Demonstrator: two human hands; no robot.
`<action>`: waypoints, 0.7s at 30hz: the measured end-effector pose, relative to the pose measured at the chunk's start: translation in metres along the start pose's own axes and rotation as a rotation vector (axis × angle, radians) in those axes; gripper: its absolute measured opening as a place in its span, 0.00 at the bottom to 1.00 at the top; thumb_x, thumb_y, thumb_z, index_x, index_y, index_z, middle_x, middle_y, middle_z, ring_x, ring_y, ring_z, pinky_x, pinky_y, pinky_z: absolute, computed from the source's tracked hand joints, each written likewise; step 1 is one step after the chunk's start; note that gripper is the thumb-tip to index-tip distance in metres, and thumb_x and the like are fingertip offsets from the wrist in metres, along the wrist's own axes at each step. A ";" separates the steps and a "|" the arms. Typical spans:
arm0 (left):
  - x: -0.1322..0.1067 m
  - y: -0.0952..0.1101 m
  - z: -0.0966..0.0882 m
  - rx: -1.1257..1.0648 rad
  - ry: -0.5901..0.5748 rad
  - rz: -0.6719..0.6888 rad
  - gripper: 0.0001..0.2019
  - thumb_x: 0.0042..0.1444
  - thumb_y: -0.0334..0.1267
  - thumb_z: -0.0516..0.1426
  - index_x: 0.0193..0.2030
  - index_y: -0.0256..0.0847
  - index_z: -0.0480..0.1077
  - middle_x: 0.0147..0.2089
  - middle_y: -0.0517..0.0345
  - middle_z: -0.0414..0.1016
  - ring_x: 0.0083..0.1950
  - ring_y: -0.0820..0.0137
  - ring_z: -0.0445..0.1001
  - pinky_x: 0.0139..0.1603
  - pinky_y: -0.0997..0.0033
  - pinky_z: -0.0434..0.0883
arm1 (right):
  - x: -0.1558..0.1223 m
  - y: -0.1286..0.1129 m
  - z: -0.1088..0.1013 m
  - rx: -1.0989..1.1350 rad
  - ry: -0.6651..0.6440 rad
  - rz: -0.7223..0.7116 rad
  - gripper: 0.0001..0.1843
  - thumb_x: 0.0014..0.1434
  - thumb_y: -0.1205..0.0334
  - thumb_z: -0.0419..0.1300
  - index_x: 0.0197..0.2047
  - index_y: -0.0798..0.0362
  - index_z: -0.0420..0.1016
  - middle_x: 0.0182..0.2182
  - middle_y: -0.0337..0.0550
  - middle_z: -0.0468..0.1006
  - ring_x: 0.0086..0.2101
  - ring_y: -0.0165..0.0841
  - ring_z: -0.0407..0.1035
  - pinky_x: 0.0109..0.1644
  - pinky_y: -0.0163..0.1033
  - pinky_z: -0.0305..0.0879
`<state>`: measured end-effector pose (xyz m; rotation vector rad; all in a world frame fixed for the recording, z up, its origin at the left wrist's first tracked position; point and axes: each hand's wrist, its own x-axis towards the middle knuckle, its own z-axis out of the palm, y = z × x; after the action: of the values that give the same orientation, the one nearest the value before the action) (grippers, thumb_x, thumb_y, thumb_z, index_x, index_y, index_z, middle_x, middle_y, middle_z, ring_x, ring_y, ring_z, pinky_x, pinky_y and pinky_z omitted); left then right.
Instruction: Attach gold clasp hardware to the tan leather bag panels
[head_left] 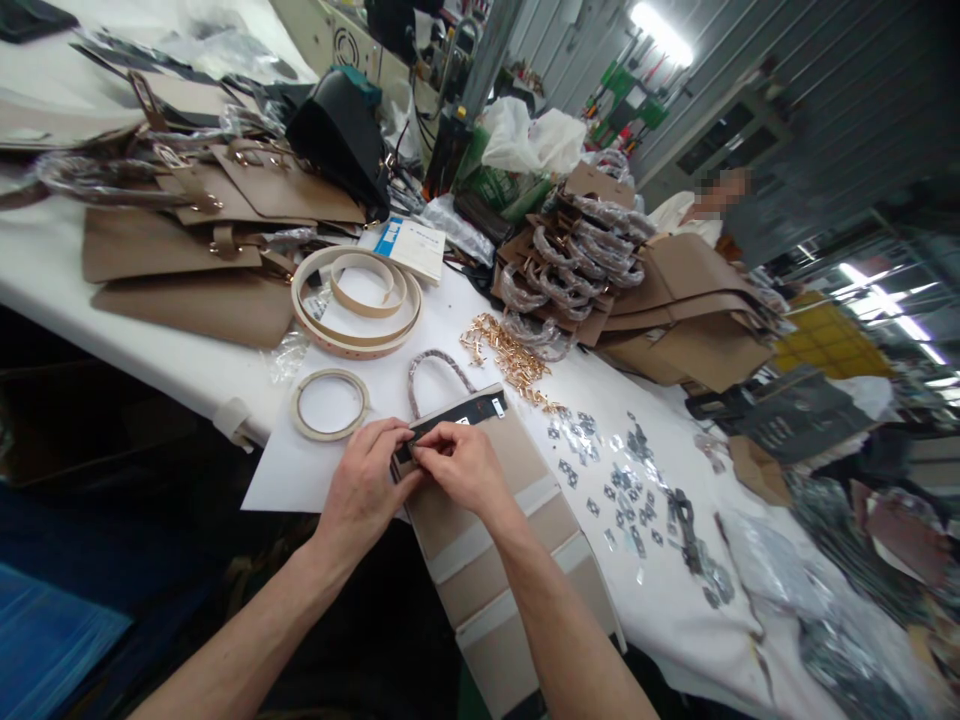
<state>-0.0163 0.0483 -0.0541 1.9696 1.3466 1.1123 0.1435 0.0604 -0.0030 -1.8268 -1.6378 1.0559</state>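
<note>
A flat beige bag panel (491, 560) lies across the table's front edge, its lower part hanging over. Along its top runs a black strip (486, 408) with small white labels, and a plastic-wrapped handle (436, 362) loops out beyond it. At the left end of that strip, my left hand (366, 475) grips the panel's edge between thumb and fingers. My right hand (461, 462) is closed in a pinch on the black strip, right beside the left fingertips. Whatever sits between the right fingers is too small and covered to make out.
A tape roll (330, 405) and larger coiled strips (356, 300) lie left of the panel. Gold-coloured fasteners (510, 360) and small dark metal plates (630, 495) are scattered to the right. Brown bag pieces (187, 240) and wrapped handles (574, 260) are piled behind. A person (694, 215) is farther back.
</note>
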 end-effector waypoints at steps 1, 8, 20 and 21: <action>0.000 0.000 0.000 0.009 0.000 0.003 0.18 0.55 0.31 0.67 0.53 0.38 0.72 0.55 0.44 0.77 0.57 0.53 0.76 0.61 0.46 0.75 | 0.001 -0.003 -0.001 -0.040 -0.010 0.016 0.04 0.55 0.65 0.65 0.32 0.51 0.83 0.28 0.38 0.84 0.31 0.33 0.76 0.36 0.36 0.66; -0.002 -0.003 0.000 0.035 -0.020 0.028 0.16 0.60 0.35 0.65 0.54 0.38 0.71 0.56 0.44 0.75 0.58 0.53 0.74 0.61 0.47 0.74 | 0.006 -0.006 0.004 -0.089 0.113 0.079 0.13 0.51 0.64 0.69 0.41 0.50 0.74 0.24 0.32 0.79 0.29 0.32 0.73 0.34 0.36 0.62; 0.045 0.044 0.033 0.253 -0.209 0.504 0.21 0.64 0.30 0.57 0.63 0.37 0.68 0.61 0.42 0.72 0.61 0.50 0.68 0.63 0.47 0.72 | -0.100 0.096 -0.098 0.555 0.617 -0.061 0.16 0.64 0.48 0.66 0.45 0.51 0.76 0.30 0.37 0.76 0.24 0.27 0.67 0.27 0.33 0.63; 0.052 0.049 0.043 0.263 -0.240 0.538 0.21 0.64 0.31 0.57 0.64 0.35 0.68 0.62 0.41 0.72 0.61 0.51 0.68 0.64 0.47 0.72 | -0.112 0.117 -0.124 0.508 0.735 -0.042 0.16 0.64 0.47 0.66 0.45 0.51 0.75 0.30 0.38 0.76 0.24 0.27 0.67 0.27 0.33 0.63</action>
<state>0.0539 0.0795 -0.0214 2.6625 0.8922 0.9038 0.3139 -0.0509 0.0068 -1.5502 -0.8698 0.5860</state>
